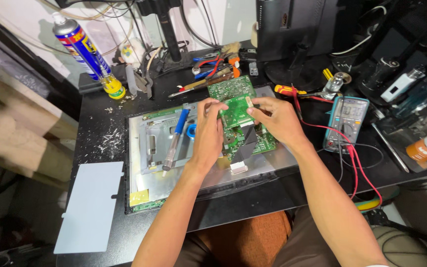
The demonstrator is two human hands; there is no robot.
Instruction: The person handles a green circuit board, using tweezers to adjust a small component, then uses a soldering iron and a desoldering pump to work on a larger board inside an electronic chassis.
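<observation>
Hands (245, 121) of ours pinch a small green circuit board (234, 111) above the metal chassis (149, 148); next we judge careful alignment is needed.

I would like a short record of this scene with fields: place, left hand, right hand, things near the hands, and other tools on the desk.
place: black desk with an opened monitor back panel lying flat
left hand: left hand grips the left edge of a small green circuit board
right hand: right hand grips the right edge of the same board
near the hands: blue desoldering pump on the panel; larger green board behind
other tools: multimeter with red lead, spray can, grey sheet
</observation>
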